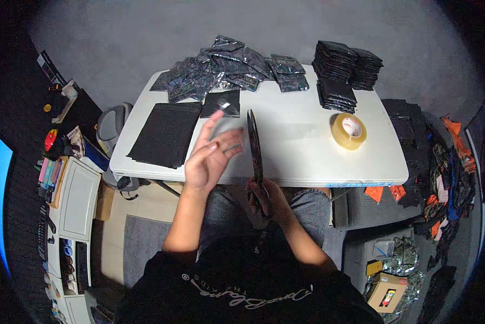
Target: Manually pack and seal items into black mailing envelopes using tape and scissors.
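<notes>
My right hand (269, 201), at the table's near edge, is closed around what looks like a pair of black scissors (255, 148). Their narrow end points away from me over the white table (291, 162). To the left, my left hand (210, 162) is raised with its palm turned up and fingers apart, holding nothing. Just beyond its fingertips lies a flat, shiny black packet (223, 108). Beside that hand rests a stack of flat black sheets or bags (164, 135).
Dark plastic-wrapped packets (215, 70) are heaped at the table's far side. Neat piles of black packets (337, 65) stand far right, with a tape roll (339, 132) nearer. A white cabinet (77, 200) is left; a cardboard box (387, 292) sits lower right.
</notes>
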`<state>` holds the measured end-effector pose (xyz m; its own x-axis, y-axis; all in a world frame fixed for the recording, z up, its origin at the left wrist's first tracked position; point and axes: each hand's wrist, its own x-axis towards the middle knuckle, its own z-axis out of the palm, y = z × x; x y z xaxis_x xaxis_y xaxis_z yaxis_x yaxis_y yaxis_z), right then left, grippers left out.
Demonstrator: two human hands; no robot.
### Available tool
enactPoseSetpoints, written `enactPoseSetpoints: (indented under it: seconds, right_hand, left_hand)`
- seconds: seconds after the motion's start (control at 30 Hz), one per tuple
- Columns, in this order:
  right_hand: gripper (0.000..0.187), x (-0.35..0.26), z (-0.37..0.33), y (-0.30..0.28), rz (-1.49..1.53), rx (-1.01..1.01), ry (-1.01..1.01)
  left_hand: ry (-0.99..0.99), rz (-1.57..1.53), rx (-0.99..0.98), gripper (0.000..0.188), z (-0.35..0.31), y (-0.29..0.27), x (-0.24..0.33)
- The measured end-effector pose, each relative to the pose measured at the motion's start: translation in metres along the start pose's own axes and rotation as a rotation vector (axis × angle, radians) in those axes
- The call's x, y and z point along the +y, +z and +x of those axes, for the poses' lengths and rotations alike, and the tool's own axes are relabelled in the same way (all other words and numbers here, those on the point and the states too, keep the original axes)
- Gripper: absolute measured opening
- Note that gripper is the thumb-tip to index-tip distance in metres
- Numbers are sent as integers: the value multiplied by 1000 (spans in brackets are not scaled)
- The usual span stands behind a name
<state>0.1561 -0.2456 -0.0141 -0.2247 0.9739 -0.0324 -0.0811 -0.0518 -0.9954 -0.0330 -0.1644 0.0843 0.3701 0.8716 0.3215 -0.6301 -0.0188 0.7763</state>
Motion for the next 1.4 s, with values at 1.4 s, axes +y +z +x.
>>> enactPoseSetpoints:
  seconds: [1.4]
  right_hand:
    - [44,9,-32,-19,-50,69,-144]
  left_hand:
    - [117,-166,-11,86,13,20,-26]
